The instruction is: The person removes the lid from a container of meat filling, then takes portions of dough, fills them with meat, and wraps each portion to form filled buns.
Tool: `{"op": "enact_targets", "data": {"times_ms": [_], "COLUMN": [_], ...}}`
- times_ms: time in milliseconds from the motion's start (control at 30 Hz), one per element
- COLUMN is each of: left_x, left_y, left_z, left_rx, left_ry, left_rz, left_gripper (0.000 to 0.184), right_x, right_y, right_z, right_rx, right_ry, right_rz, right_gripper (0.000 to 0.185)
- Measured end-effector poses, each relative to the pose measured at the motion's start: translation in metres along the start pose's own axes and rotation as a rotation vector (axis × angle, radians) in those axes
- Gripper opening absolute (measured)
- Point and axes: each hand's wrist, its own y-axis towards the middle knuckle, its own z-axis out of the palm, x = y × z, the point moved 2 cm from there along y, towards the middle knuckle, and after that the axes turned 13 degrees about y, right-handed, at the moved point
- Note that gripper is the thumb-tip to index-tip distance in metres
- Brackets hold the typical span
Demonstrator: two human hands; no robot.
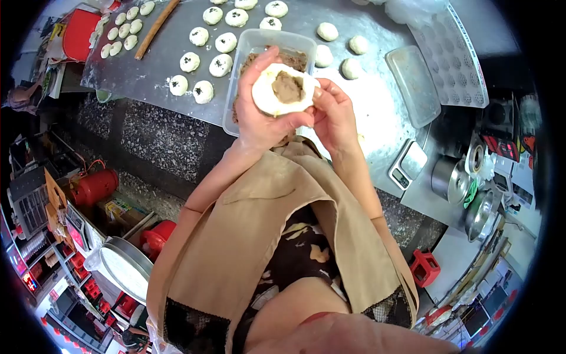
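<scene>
A round of white dough (265, 97) with brown filling (288, 87) in its middle rests in my left hand (252, 115), whose fingers and thumb curl around it. My right hand (335, 112) pinches the dough's right edge between thumb and fingers. Under both hands stands a clear plastic tub (231, 112) holding more of the brown filling. Left of the tub, several dough buns with dark specks on top (220, 65) sit on the metal table (147, 76). Several plain dough balls (352, 69) lie to its right.
A wooden rolling pin (157, 29) lies at the far left near smaller buns (131, 42). To the right are a plastic lid (414, 85), a white perforated tray (451, 59), a digital scale (408, 164) and a metal pot (451, 180). A red gas cylinder (94, 187) stands lower left.
</scene>
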Motion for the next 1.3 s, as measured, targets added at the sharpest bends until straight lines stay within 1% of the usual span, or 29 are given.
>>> {"op": "enact_targets", "data": {"times_ms": [33, 67, 100, 167, 233, 267, 300, 367, 400, 433, 467, 500, 533, 567, 600, 633, 667, 700, 733, 800, 833, 900, 967, 1033, 1067, 1133, 1233, 1267, 1300], "left_x": [0.000, -0.006, -0.006, -0.007, -0.013, -0.018, -0.023, -0.036, -0.041, -0.044, -0.047, -0.050, -0.054, -0.056, -0.061, -0.070, -0.082, -0.089, -0.091, -0.093, -0.095, -0.097, -0.093, -0.088, -0.085, -0.084, -0.090, -0.093, -0.095], "left_y": [0.001, 0.005, 0.006, 0.008, 0.011, 0.013, 0.016, 0.019, 0.021, 0.021, 0.019, 0.018, 0.016, 0.015, 0.015, 0.017, 0.023, 0.027, 0.029, 0.029, 0.031, 0.032, 0.030, 0.027, 0.026, 0.026, 0.027, 0.028, 0.027], "left_z": [-0.002, -0.003, -0.005, -0.010, -0.015, -0.015, -0.015, -0.015, -0.016, -0.017, -0.018, -0.018, -0.018, -0.019, -0.019, -0.020, -0.021, -0.022, -0.024, -0.028, -0.029, -0.029, -0.027, -0.026, -0.026, -0.026, -0.025, -0.025, -0.024], "left_rx": [-0.091, -0.097, -0.097, 0.026, 0.097, 0.157, 0.159, 0.238, 0.262, 0.264, 0.260, 0.256, 0.258, 0.236, 0.214, 0.215, 0.274, 0.333, 0.333, 0.505, 0.506, 0.607, 0.603, 0.598, 0.562, 0.526, 0.540, 0.602, 0.663], "left_ry": [-0.005, 0.026, 0.028, 0.008, 0.039, 0.071, 0.067, 0.048, 0.116, 0.117, 0.113, 0.108, 0.107, 0.140, 0.172, 0.173, 0.314, 0.455, 0.455, 0.514, 0.514, 0.476, 0.455, 0.434, 0.375, 0.315, 0.291, 0.226, 0.161], "left_rz": [0.029, 0.045, 0.044, 0.037, 0.065, 0.096, 0.096, 0.131, 0.163, 0.162, 0.105, 0.049, 0.048, -0.025, -0.099, -0.101, -0.173, -0.246, -0.246, -0.309, -0.311, -0.312, -0.294, -0.274, -0.278, -0.283, -0.288, -0.376, -0.465], "left_gripper": [0.090, 0.083, 0.083, 0.088, 0.087, 0.085, 0.085, 0.078, 0.073, 0.073, 0.071, 0.070, 0.070, 0.073, 0.076, 0.076, 0.080, 0.085, 0.085, 0.087, 0.087, 0.081, 0.079, 0.077, 0.075, 0.072, 0.078, 0.081, 0.084], "right_x": [-0.002, -0.001, 0.001, 0.011, 0.018, 0.021, 0.024, 0.029, 0.030, 0.030, 0.030, 0.030, 0.030, 0.030, 0.031, 0.031, 0.033, 0.036, 0.038, 0.041, 0.042, 0.041, 0.039, 0.036, 0.035, 0.033, 0.034, 0.035, 0.037], "right_y": [-0.003, -0.005, -0.005, -0.007, -0.010, -0.010, -0.010, -0.015, -0.016, -0.017, -0.019, -0.021, -0.023, -0.024, -0.024, -0.025, -0.025, -0.026, -0.026, -0.028, -0.030, -0.031, -0.031, -0.030, -0.030, -0.028, -0.027, -0.026, -0.025], "right_z": [0.004, 0.006, 0.007, 0.012, 0.011, 0.012, 0.013, 0.019, 0.023, 0.027, 0.030, 0.034, 0.035, 0.034, 0.034, 0.032, 0.030, 0.027, 0.026, 0.031, 0.034, 0.036, 0.037, 0.035, 0.037, 0.038, 0.034, 0.034, 0.037], "right_rx": [-0.003, 0.045, 0.045, 0.229, 0.253, 0.345, 0.441, 0.448, 0.448, 0.449, 0.448, 0.414, 0.379, 0.378, 0.370, 0.363, 0.362, 0.398, 0.433, 0.475, 0.516, 0.530, 0.547, 0.436, 0.438, 0.264, 0.320, 0.319, 0.383], "right_ry": [-0.042, -0.092, -0.091, -0.170, -0.185, -0.238, -0.294, -0.305, -0.311, -0.317, -0.316, -0.303, -0.289, -0.288, -0.351, -0.413, -0.412, -0.562, -0.713, -0.787, -0.862, -0.876, -0.892, -0.671, -0.671, -0.339, -0.433, -0.432, -0.515], "right_rz": [-0.044, -0.137, -0.135, -0.202, -0.157, -0.225, -0.291, -0.262, -0.262, -0.262, -0.263, -0.238, -0.212, -0.212, -0.198, -0.182, -0.181, -0.204, -0.227, -0.260, -0.296, -0.289, -0.286, -0.188, -0.189, -0.063, -0.054, -0.054, -0.052], "right_gripper": [0.015, 0.015, 0.015, 0.015, 0.016, 0.018, 0.019, 0.021, 0.023, 0.026, 0.026, 0.032, 0.038, 0.038, 0.039, 0.040, 0.040, 0.036, 0.032, 0.029, 0.026, 0.027, 0.029, 0.024, 0.024, 0.018, 0.012, 0.012, 0.011]}}
